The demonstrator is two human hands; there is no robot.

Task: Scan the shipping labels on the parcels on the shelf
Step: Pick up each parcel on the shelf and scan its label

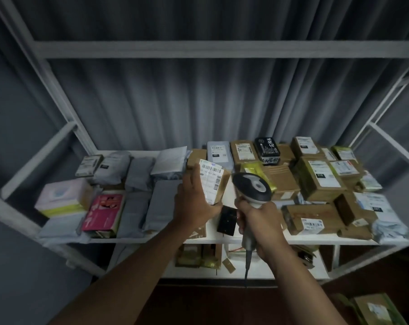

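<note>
"231" tag on grey mailer [218,153]

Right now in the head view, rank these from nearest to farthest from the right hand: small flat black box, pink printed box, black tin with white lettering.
From the right hand:
1. Small flat black box, just left of it on the shelf.
2. Black tin with white lettering, behind it at the back.
3. Pink printed box, far left.
</note>
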